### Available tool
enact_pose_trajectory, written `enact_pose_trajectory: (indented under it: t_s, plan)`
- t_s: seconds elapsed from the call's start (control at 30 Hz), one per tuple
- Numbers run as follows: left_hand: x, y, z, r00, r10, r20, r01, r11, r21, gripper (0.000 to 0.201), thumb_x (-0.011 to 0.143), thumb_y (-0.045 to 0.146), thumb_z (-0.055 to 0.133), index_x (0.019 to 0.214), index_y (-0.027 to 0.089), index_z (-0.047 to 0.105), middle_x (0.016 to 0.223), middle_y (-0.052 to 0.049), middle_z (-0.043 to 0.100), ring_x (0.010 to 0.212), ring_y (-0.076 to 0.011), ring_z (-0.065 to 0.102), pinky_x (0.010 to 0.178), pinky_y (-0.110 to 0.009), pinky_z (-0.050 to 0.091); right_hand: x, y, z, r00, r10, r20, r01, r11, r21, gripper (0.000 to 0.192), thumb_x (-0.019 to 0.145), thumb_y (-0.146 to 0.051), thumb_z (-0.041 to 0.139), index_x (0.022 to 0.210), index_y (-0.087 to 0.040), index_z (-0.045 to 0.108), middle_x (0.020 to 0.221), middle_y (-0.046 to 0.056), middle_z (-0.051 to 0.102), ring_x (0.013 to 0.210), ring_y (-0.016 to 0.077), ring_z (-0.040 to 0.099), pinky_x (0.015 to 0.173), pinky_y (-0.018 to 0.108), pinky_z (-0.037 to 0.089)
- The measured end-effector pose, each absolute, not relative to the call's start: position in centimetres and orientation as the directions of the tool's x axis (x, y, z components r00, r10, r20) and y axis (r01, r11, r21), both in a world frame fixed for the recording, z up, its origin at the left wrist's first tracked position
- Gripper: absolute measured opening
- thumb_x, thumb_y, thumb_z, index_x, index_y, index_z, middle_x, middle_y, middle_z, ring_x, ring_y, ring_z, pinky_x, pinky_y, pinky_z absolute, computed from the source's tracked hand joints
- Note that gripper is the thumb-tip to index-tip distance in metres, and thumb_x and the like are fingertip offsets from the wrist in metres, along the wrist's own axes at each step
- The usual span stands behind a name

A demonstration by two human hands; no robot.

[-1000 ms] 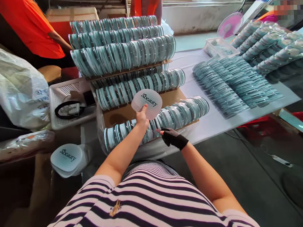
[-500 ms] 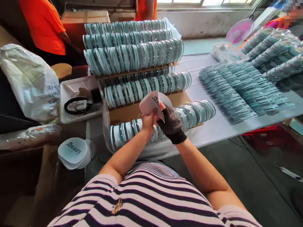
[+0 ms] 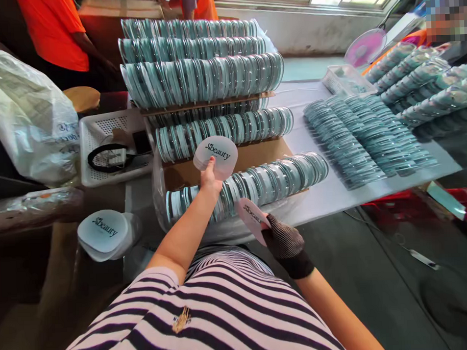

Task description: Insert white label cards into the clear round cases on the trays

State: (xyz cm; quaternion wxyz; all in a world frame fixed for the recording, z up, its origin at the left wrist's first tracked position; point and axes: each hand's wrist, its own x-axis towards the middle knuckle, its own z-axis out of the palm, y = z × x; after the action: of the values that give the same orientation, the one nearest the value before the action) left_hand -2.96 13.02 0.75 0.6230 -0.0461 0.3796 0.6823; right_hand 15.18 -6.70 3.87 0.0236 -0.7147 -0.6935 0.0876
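Observation:
My left hand (image 3: 209, 179) holds up a stack of round white "Sbeauty" cards (image 3: 216, 156) above the front row of round teal compacts (image 3: 257, 184) standing on edge on cardboard. My right hand (image 3: 285, 239), in a dark mesh glove, grips a single white "Sbeauty" card (image 3: 251, 216) lower down, near my striped shirt and just in front of that row. More rows of compacts (image 3: 203, 79) are stacked in tiers behind.
A pile of "Sbeauty" cards (image 3: 102, 231) lies at lower left. A white basket (image 3: 102, 131) holds a black band. A plastic bag (image 3: 28, 116) sits far left. Compacts (image 3: 362, 135) cover the white table at right. People in orange stand behind.
My hands were together on the card stack; now my right hand has pulled one card off and drawn it down and right, while my left hand keeps the stack raised.

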Motion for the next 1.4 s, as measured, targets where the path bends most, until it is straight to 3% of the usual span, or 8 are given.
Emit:
enact_pose_trajectory:
  t_s: [0.1,0.23,0.53,0.77,1.1,1.3,1.33,1.4]
  plan:
    - [-2.7,13.0,0.1,-0.239,0.843,-0.481,-0.870,0.033,0.491,0.040,0.080,0.019,0.078,0.118,0.020,0.067,0.123,-0.012,0.071,0.112,-0.0263,0.069,0.101,-0.051,0.053,12.1,-3.8,1.8,-0.023,0.985,-0.170,0.992,0.000,-0.130,0.041,0.098,-0.031,0.040,0.132,-0.020,0.061,0.091,0.009,0.076,0.078,0.0184,0.070,0.062,0.024,0.039]
    - [-2.4,13.0,0.0,-0.278,0.843,-0.461,-0.847,0.011,0.531,0.037,0.079,0.018,0.078,0.115,0.019,0.068,0.122,-0.012,0.071,0.111,-0.0265,0.069,0.100,-0.051,0.053,10.2,-0.6,0.6,-0.028,0.987,-0.161,0.992,0.007,-0.127,0.041,0.100,-0.042,0.041,0.125,-0.016,0.060,0.089,0.010,0.075,0.080,0.0207,0.070,0.061,0.026,0.036]
    - [-2.2,13.0,-0.1,-0.289,0.848,-0.445,-0.839,0.000,0.544,0.031,0.075,0.018,0.082,0.105,0.019,0.070,0.117,-0.011,0.073,0.111,-0.0274,0.068,0.100,-0.052,0.053,11.5,-2.5,1.7,-0.038,0.984,-0.173,0.957,-0.014,-0.290,0.029,0.101,-0.040,0.044,0.107,-0.020,0.064,0.090,0.004,0.075,0.080,0.0177,0.070,0.062,0.025,0.035]
    - [-2.1,12.6,0.1,-0.289,0.848,-0.444,-0.848,-0.010,0.531,0.029,0.078,0.017,0.079,0.105,0.019,0.069,0.116,-0.010,0.074,0.110,-0.0271,0.068,0.100,-0.053,0.053,11.4,-0.2,1.7,-0.054,0.979,-0.194,0.984,0.019,-0.179,0.025,0.100,-0.030,0.042,0.108,-0.018,0.062,0.094,0.007,0.076,0.078,0.0180,0.070,0.059,0.025,0.033]
    - [-2.6,12.8,0.3,-0.267,0.827,-0.495,-0.872,0.011,0.489,0.028,0.079,0.019,0.079,0.105,0.019,0.069,0.117,-0.010,0.073,0.112,-0.0262,0.068,0.101,-0.052,0.052,11.0,0.9,-1.0,-0.107,0.988,-0.115,0.990,0.095,-0.106,0.039,0.104,-0.031,0.033,0.109,-0.011,0.066,0.091,0.014,0.075,0.083,0.0194,0.071,0.064,0.023,0.037]
    - [-2.7,13.1,0.5,-0.247,0.812,-0.529,-0.870,0.055,0.490,0.033,0.080,0.020,0.077,0.112,0.018,0.068,0.118,-0.012,0.073,0.107,-0.0252,0.070,0.099,-0.050,0.054,10.6,-1.3,-2.8,-0.116,0.955,-0.275,0.992,0.098,-0.078,0.033,0.103,-0.031,0.036,0.111,-0.018,0.065,0.094,0.014,0.075,0.087,0.0195,0.071,0.069,0.025,0.040]
    - [-2.7,13.0,0.7,-0.249,0.812,-0.529,-0.867,0.057,0.496,0.035,0.081,0.019,0.076,0.115,0.018,0.068,0.115,-0.011,0.073,0.106,-0.0242,0.070,0.099,-0.049,0.054,10.4,-1.4,-2.6,-0.094,0.951,-0.294,0.993,0.066,-0.102,0.031,0.103,-0.028,0.037,0.109,-0.018,0.065,0.097,0.015,0.075,0.090,0.0201,0.071,0.071,0.026,0.042]
    - [-2.6,12.6,1.1,-0.257,0.800,-0.543,-0.852,0.078,0.518,0.037,0.082,0.019,0.075,0.118,0.018,0.066,0.111,-0.010,0.074,0.101,-0.0225,0.071,0.098,-0.048,0.055,9.9,-1.4,-1.8,-0.038,0.916,-0.400,0.956,-0.083,-0.282,0.023,0.100,-0.024,0.040,0.104,-0.016,0.061,0.101,0.016,0.073,0.092,0.0203,0.071,0.074,0.027,0.045]
